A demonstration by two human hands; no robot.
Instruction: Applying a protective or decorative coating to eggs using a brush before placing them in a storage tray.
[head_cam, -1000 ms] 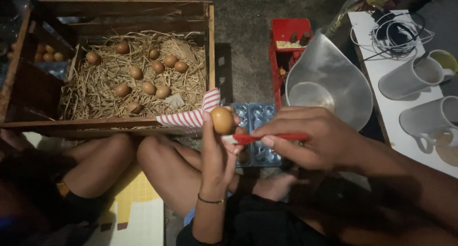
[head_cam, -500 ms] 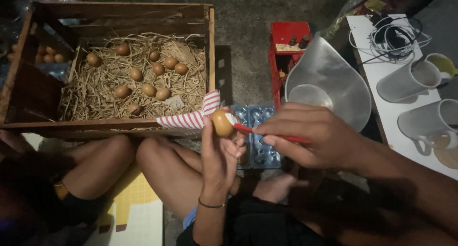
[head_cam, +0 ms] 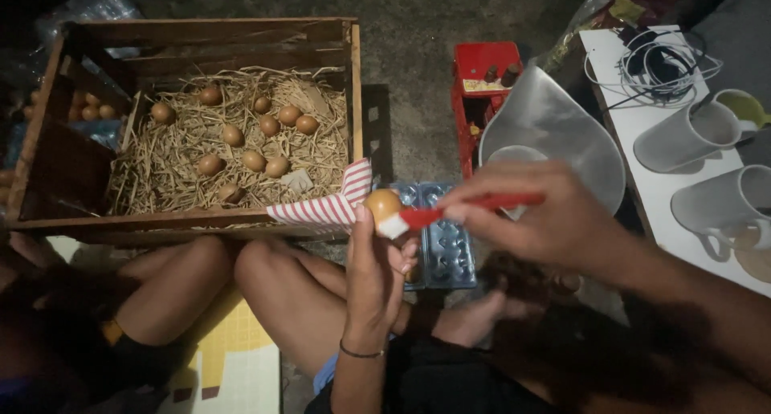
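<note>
Brown egg (head_cam: pixel 383 205), held upright at the centre of the frame, sits pinched in the fingertips of the left hand (head_cam: pixel 376 269), which also keeps a red-and-white striped cloth (head_cam: pixel 325 207) trailing off to the left. Against the egg's lower right side presses the pale head of a red-handled brush (head_cam: pixel 450 212), gripped closed in the right hand (head_cam: pixel 546 221). Half a second ago the brush head lay a touch higher on the shell; the stroke has moved downward, so cleaning of this egg appears under way rather than finished. Just behind the hands lies a blue egg tray (head_cam: pixel 442 237). A wooden crate (head_cam: pixel 201 28) of straw and more eggs (head_cam: pixel 241 137) fills the upper left; a metal scale pan (head_cam: pixel 562 133) and grey jugs (head_cam: pixel 691 137) stand at right.
</note>
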